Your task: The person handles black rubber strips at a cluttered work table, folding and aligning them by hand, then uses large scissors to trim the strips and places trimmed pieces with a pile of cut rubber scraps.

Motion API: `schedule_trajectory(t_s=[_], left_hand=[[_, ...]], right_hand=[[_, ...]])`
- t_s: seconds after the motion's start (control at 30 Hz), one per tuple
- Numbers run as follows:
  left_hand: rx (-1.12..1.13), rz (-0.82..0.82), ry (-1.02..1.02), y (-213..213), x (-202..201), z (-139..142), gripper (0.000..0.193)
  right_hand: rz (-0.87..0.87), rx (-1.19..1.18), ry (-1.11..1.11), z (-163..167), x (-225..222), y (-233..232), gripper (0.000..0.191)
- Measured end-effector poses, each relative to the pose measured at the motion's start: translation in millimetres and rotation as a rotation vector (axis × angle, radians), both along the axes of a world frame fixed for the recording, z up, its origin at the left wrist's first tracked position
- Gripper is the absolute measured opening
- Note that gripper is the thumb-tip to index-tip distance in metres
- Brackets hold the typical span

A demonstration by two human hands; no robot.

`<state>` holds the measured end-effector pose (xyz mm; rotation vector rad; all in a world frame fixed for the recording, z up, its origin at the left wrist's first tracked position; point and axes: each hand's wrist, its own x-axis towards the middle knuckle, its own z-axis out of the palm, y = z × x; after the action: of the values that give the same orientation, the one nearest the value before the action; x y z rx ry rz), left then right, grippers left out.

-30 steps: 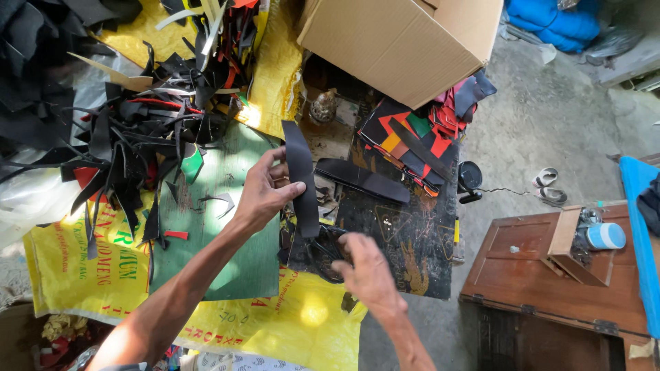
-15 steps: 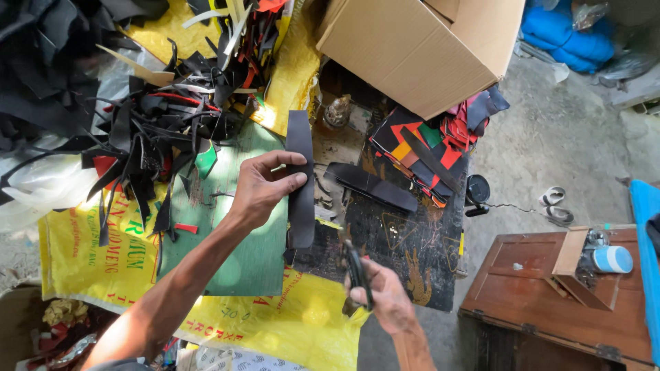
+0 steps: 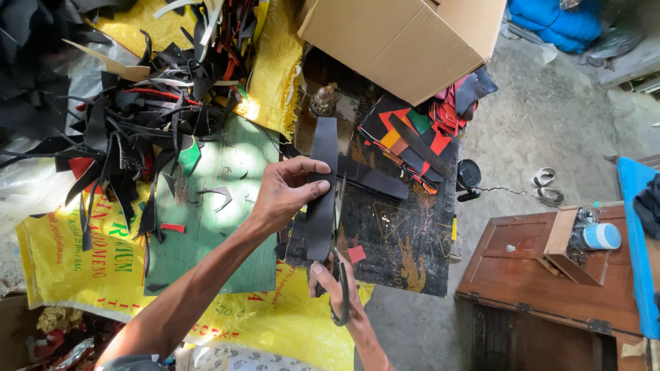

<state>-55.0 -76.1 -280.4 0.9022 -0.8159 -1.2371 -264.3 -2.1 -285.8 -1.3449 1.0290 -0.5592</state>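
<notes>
Left hand (image 3: 285,192) gripping black leather strip (image 3: 322,189); right hand (image 3: 330,278) clasping scissors (image 3: 340,288) at its lower end.
Cut apparently just begun; strip intact above, offcuts heaped upper left (image 3: 130,117).

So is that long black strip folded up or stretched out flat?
Stretched out flat. The black strip runs straight from the left hand down to the scissors in the right hand, with no fold showing.
</notes>
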Motion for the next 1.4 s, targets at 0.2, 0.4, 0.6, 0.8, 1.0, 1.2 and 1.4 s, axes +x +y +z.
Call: schedule_trajectory(t_s=[0.2,0.4,0.6,0.8,1.0,1.2,1.4], left_hand=[[0.037,0.015,-0.062,0,0,6,0.03],[0.058,0.036,-0.115,0,-1,5,0.03],[0.046,0.062,-0.091,1,-2,2,0.03],[0.097,0.081,-0.13,3,-5,-4,0.031],[0.044,0.183,-0.015,11,8,-3,0.034],[-0.071,0.236,0.002,2,62,12,0.059],[-0.1,-0.188,-0.394,-70,19,22,0.035]], right_hand=[[-0.019,0.066,-0.096,-6,2,2,0.031],[-0.076,0.054,-0.02,-10,0,5,0.024],[-0.092,0.034,0.028,-13,3,7,0.024],[-0.084,-0.009,0.121,-20,6,11,0.026],[-0.158,0.037,0.071,-22,13,9,0.031],[-0.02,-0.766,0.625,0,-9,-44,0.054],[0.2,-0.847,0.719,7,-5,-76,0.046]])
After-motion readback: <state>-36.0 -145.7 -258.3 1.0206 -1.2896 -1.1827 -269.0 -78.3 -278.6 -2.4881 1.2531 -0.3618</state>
